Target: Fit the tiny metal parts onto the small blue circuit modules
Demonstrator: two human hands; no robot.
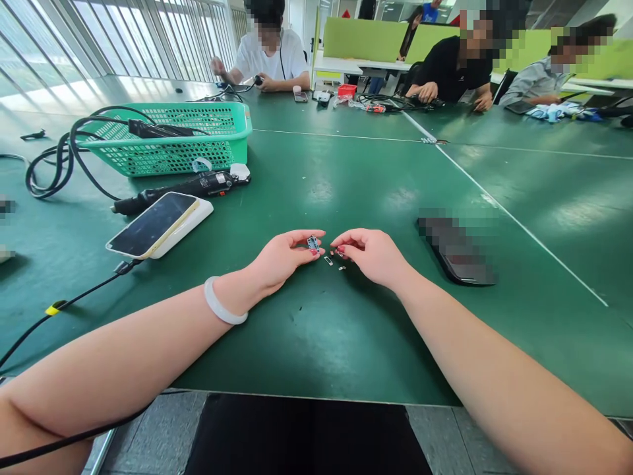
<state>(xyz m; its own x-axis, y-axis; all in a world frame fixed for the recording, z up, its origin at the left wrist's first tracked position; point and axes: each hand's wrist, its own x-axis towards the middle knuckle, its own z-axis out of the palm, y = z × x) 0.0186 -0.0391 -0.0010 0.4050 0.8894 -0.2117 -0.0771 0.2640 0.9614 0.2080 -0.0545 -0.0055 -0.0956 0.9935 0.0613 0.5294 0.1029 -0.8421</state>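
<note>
Between the thumb and fingers of my left hand [283, 258] is a small bluish rectangular part with a pale frame [313, 244]; its exact kind is too small to tell. My right hand [372, 256] is close beside it, thumb and fingertips pinched together around something tiny and dark [339, 253] that I cannot make out. On the green tabletop just below the fingertips lie a little rectangular frame piece [328, 261] and a tiny pale piece [342, 268].
To the left are a phone on a white block [157, 224], a black corded handheld tool [182, 191] and a green mesh basket [171, 155] with cables. A dark phone [457, 254] lies at the right. Several people sit across the table [316, 343].
</note>
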